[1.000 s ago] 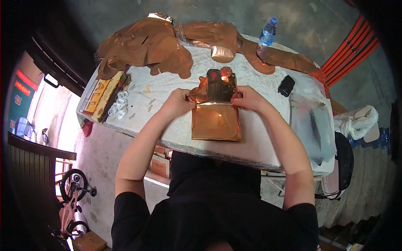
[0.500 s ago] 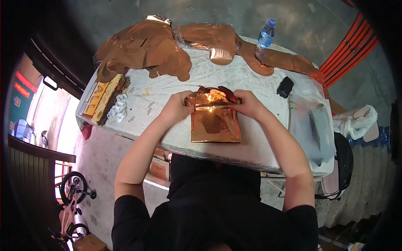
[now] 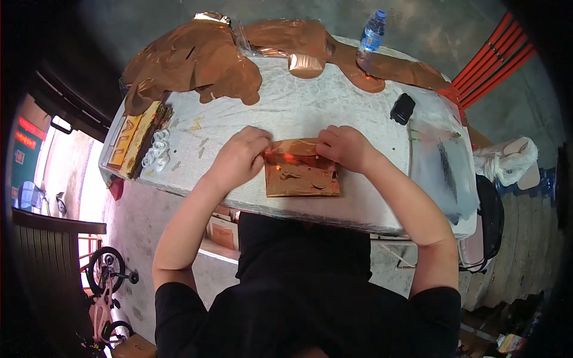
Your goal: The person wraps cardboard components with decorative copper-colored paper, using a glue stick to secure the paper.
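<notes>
Copper foil packet point(image 3: 301, 179) lies flat near the front edge of the table point(image 3: 310, 107) | left hand point(image 3: 239, 158) and right hand point(image 3: 343, 148) press its folded top, fingers curled together onto the foil | step, likely: flattening the crease; next wants even pressure along it | crumpled foil heap point(image 3: 191, 59) and water bottle point(image 3: 371, 33) at the table's far edge

Left hand point(image 3: 240, 156) and right hand point(image 3: 344, 147) lie knuckles-up on the tabletop point(image 3: 334, 110), near the middle of its near edge. They sit close together without touching. The fingers are bent and point inward toward each other; whether the fingertips pinch or only press down cannot be told. The wrists are roughly straight. Both forearms are bare and cross the near edge, spreading outward to bent elbows below it. The upper arms run back to short black sleeves at the shoulders.
</notes>
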{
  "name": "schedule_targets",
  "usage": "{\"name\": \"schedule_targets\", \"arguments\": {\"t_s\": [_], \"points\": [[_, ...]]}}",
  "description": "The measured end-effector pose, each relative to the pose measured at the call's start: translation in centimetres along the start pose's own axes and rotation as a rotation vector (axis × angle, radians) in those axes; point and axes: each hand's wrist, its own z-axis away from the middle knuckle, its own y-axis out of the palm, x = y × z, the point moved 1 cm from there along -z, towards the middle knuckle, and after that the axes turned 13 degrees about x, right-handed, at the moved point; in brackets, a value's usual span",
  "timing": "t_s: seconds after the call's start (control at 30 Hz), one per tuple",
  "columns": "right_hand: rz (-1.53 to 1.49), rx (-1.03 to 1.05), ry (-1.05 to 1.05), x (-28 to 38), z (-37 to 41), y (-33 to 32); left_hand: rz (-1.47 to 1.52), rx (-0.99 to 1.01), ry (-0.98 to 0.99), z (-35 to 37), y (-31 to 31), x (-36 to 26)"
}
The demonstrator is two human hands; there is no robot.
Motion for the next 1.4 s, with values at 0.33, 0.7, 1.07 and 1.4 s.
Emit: {"name": "schedule_targets", "arguments": {"t_s": [0.33,0.7,1.07,1.4], "points": [[0.097,-0.083,-0.044,0.1,-0.4,0.1,0.053,0.029,0.106,0.7,1.4,-4.1],[0.081,0.021,-0.037,0.5,2.0,-1.3,0.155,0.031,0.06,1.3,1.9,-3.9],[-0.518,-0.085,0.317,5.1,-0.7,-1.0,0.118,0.051,0.081,1.3,2.2,-3.8],[-0.369,-0.002,0.344,6.1,-0.4,1.2,0.129,0.075,0.072,1.5,2.2,-3.8]]}}
